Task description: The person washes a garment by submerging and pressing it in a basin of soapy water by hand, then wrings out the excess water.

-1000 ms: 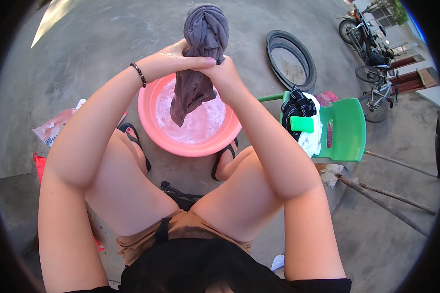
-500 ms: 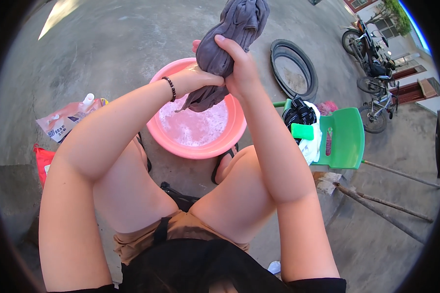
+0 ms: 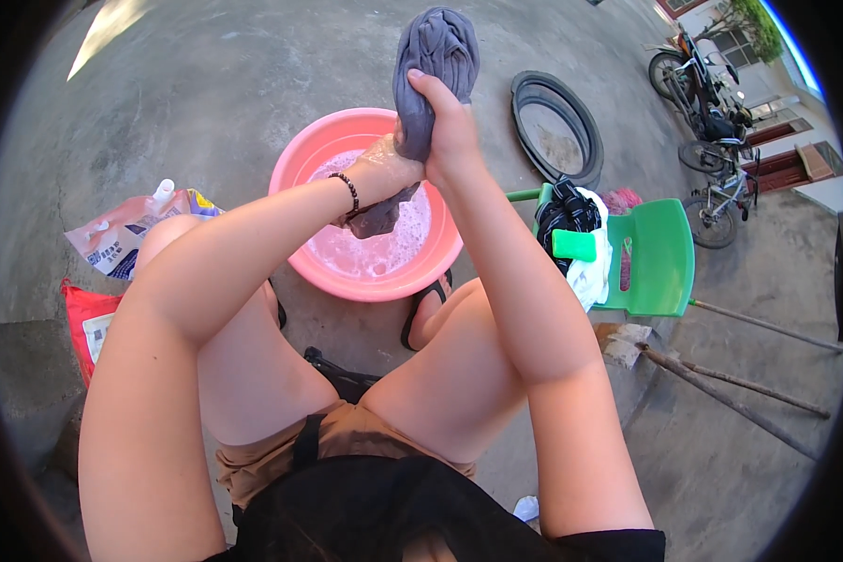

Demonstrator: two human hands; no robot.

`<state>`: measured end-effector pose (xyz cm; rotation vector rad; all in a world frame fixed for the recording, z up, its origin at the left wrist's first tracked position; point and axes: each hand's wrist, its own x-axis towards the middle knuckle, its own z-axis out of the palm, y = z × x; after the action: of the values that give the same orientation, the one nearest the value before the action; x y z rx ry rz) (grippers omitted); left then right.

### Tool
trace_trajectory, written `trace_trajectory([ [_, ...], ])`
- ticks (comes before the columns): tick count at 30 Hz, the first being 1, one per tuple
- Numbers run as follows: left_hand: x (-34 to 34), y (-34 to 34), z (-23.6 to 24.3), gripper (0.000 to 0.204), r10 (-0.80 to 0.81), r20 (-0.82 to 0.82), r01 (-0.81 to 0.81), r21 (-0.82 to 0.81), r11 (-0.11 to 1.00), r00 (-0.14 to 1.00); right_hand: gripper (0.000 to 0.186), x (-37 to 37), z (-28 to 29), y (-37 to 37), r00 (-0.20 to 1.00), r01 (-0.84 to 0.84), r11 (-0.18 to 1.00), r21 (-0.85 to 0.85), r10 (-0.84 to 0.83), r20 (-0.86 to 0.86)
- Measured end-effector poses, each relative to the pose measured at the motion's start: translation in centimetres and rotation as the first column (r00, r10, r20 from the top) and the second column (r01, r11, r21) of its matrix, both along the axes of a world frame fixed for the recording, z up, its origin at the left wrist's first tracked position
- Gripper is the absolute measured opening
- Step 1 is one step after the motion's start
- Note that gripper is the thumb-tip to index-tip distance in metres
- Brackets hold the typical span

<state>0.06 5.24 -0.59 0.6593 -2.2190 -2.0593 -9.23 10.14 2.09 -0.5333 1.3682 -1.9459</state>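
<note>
A wet grey garment [image 3: 438,51], bunched and folded into a thick roll, is held up over the pink basin [image 3: 295,155]. My right hand [image 3: 452,131] is wrapped round its middle, thumb lying along the cloth. Just below, my left hand [image 3: 386,170], a dark bead bracelet at its wrist, is closed round the lower part, and a loose end hangs beneath it over the foamy water [image 3: 370,258]. The fingers of my left hand are partly hidden. What kind of garment it is cannot be made out.
To the right stands a green chair [image 3: 663,258] bearing black and white cloths and a green block [image 3: 573,245]. Beyond the basin lie black tyres [image 3: 590,140]. At left are a spouted detergent pouch [image 3: 112,234] and a red bag [image 3: 80,323]. Wooden poles [image 3: 721,403] lie at right.
Both hands have come down and slightly nearer with the garment. Its upper roll looks more compact and upright, and my left hand has turned and slid a little lower.
</note>
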Motion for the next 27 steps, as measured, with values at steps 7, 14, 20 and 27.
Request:
trace_trajectory([
  [7, -0.3, -1.8, -0.9, 0.034, -0.198, -0.076, 0.208, 0.151, 0.966, 0.977, 0.027, -0.5, 0.5, 0.9, 0.997, 0.050, 0.999, 0.013, -0.051, 0.054],
  [14, -0.1, -4.9, -0.4, 0.056, -0.107, 0.086, 0.032, 0.610, 0.792, 0.991, 0.031, -1.2, 1.2, 1.5, 0.993, 0.060, 0.998, 0.014, -0.061, 0.103],
  [20, 0.0, -3.8, -2.2, 0.075, -0.320, 0.359, -0.085, 0.771, 0.631, 0.877, 0.030, -0.2, 0.9, 1.4, 0.990, 0.039, 0.996, -0.085, -0.027, 0.140],
  [27, -0.6, -2.1, -1.9, 0.048, -0.134, 0.084, 0.004, 0.832, 0.554, 0.987, 0.035, 0.8, 0.8, 1.9, 0.979, -0.032, 0.994, -0.105, 0.052, 0.196],
])
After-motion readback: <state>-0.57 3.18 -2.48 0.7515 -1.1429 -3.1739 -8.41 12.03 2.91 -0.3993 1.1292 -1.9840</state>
